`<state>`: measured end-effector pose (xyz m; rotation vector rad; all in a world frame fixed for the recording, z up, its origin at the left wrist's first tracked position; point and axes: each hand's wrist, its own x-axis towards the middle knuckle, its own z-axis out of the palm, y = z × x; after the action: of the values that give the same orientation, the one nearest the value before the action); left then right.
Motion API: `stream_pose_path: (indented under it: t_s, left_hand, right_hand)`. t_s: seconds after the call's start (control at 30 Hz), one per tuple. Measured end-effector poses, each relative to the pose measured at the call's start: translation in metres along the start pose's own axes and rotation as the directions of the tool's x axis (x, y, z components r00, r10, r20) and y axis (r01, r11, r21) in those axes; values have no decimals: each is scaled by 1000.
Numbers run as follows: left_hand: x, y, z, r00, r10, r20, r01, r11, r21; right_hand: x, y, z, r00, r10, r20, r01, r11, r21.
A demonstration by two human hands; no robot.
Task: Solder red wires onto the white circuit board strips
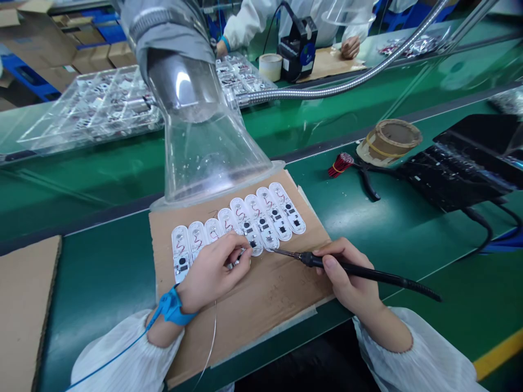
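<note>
Soldering iron (359, 268) gripped penlike in your right hand (347, 275), tip at row of white circuit boards (261, 218) on cardboard sheet (261, 294). Left hand (214, 272) pinched close beside tip, held item hidden. Visible boards all show red wire loops; which joints done, can't tell. Clear fume hood (204, 147) overhead, pliers (368, 182) on green bench (102, 261), co-worker's hand (350, 47) beyond.

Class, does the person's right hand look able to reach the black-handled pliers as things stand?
Probably yes. The right hand grips a soldering iron, which it would likely need to set down, but nothing appears to stand between it and the black-handled pliers on the green bench mat.
</note>
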<state>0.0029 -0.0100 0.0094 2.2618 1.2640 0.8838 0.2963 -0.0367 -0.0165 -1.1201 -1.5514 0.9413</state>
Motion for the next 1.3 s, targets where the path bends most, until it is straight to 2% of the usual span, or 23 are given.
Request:
stream_pose_path:
  t_s: [0.17,0.3,0.37,0.43,0.5,0.57,0.63,0.77,1.03,1.3]
  left_hand:
    - [2,5,-1,1000,2,-20,-3,1000,-21]
    - [3,9,-16,996,-67,-50,63,995,-75]
    - [0,5,-26,1000,-13,-13,12,995,-100]
    - [-5,-1,-34,995,96,17,-94,991,-90]
    - [-10,-9,-36,989,144,-16,-144,989,-34]
    - [-14,-14,-35,988,132,-86,-131,991,15]
    - [-16,-16,-31,987,116,-108,-113,993,36]
    - [-14,-15,-26,991,124,-44,-121,991,49]
    - [-13,-17,-25,993,98,69,-101,994,43]
    - [-12,-16,-22,993,78,83,-82,996,35]
  right_hand:
    - [-1,3,0,1000,-16,-25,16,1000,1]
    - [-1,6,-1,998,7,-65,-5,999,44]
    - [-1,3,-1,996,12,-88,-8,999,47]
    - [-1,-3,1,995,0,-100,2,1000,23]
    - [0,-10,6,995,-23,-97,24,1000,11]
    - [0,-16,14,994,-35,-102,37,999,20]
    - [2,-17,22,992,-32,-120,35,999,23]
    - [4,-8,30,995,-5,-101,7,1000,20]
    - [1,-4,28,988,45,-145,-39,998,43]
    - [2,-4,26,996,4,-91,-7,999,-39]
